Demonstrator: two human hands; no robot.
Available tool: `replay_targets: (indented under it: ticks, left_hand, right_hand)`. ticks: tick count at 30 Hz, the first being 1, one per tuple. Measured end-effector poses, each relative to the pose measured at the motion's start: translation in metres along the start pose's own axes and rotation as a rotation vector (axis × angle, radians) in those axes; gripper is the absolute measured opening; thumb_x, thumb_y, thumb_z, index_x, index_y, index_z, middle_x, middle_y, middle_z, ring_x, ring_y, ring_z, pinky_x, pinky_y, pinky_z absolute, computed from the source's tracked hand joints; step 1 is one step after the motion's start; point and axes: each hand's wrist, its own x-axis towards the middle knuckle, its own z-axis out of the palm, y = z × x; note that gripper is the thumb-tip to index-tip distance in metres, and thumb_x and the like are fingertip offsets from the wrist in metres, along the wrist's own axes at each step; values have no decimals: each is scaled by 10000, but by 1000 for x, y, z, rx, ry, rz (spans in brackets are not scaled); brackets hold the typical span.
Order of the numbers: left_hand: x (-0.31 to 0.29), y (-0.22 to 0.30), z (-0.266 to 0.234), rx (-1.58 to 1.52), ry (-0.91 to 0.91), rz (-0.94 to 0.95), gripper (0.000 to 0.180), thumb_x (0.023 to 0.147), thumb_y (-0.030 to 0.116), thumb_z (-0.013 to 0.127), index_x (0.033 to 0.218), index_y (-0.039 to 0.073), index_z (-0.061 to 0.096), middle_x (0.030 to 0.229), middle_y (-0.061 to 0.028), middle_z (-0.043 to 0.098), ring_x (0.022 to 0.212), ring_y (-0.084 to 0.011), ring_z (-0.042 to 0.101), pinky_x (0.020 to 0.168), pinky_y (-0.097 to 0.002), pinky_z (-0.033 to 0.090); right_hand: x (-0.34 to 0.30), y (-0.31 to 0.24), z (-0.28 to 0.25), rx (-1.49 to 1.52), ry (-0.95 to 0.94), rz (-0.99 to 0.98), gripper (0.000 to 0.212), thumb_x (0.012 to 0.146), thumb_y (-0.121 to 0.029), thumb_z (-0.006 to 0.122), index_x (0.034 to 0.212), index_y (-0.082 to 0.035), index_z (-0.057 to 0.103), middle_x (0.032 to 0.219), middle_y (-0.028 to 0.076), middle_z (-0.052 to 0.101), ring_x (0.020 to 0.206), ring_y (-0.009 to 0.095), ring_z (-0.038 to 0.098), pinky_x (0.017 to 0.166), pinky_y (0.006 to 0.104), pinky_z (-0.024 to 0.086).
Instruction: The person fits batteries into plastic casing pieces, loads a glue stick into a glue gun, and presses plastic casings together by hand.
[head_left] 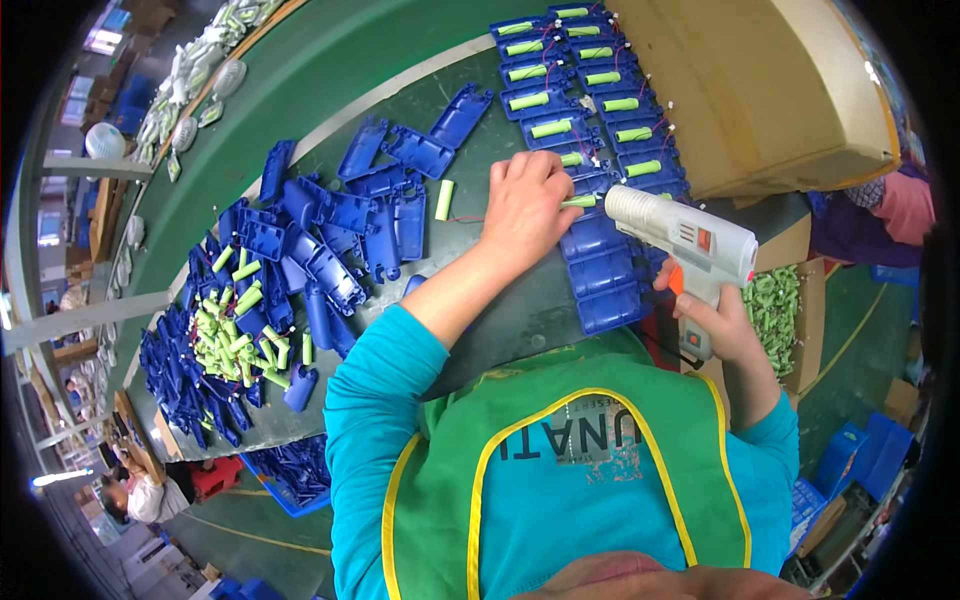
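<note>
We have a green cell (582, 201) in the right-hand region of the bench (500, 320), between our left hand (528, 205) and the blunt front end of a pale grey gun-shaped tool (690, 232). One end of the cell is hidden by our fingers; we can't tell if the tool touches it. Tool body also covers part of the near shells, and our left thumb is out of sight.

Left hand: palm down, fingers bent and close together, tips at the cell. Can't tell whether they pinch it or just rest there. Forearm comes in diagonally from lower left. Right hand (725, 322): wrapped round the tool's handle, finger by the orange trigger, front end aimed left and slightly up.

Just below the cell, bare blue shells (605, 272); above it, two columns with cells laid in. Large cardboard box (740, 100) crowds their right side. Loose cell (445, 200) left of our hand, then a jumbled shell pile (340, 215) and cell heap (230, 345), pieces overlapping, no count possible.
</note>
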Motion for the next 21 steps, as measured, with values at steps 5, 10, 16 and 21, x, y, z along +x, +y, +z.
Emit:
replay_targets:
  ticks: [5, 10, 16, 21]
  left_hand:
    - [5, 0, 7, 1, 8, 9, 286, 628, 191, 843, 750, 110, 598, 1010, -31, 583, 1009, -259, 536, 857, -413, 377]
    - [6, 0, 12, 33, 14, 19, 289, 631, 198, 837, 741, 110, 585, 988, -32, 589, 996, -256, 545, 860, -421, 377]
    - [6, 0, 15, 64, 44, 22, 275, 641, 196, 828, 755, 110, 593, 987, -24, 590, 992, -250, 551, 872, -423, 376]
    - [6, -4, 17, 32, 71, 76, 252, 654, 191, 815, 786, 109, 617, 994, -10, 602, 1000, -243, 553, 878, -427, 383]
  right_hand:
    - [5, -3, 1, -1, -10, 30, 526, 852, -141, 606, 1324, 38, 456, 1117, 137, 616, 936, 163, 591, 719, 280, 500]
    - [5, -2, -3, 30, -29, 46, 474, 884, -131, 620, 1309, 19, 474, 1097, 108, 626, 913, 137, 587, 742, 277, 504]
    - [5, -4, -5, 52, -24, 59, 450, 878, -137, 624, 1279, 22, 496, 1096, 115, 630, 937, 157, 612, 676, 268, 525]
    - [3, -5, -3, 24, -28, 66, 453, 876, -131, 621, 1283, 23, 496, 1092, 113, 631, 958, 163, 613, 691, 274, 524]
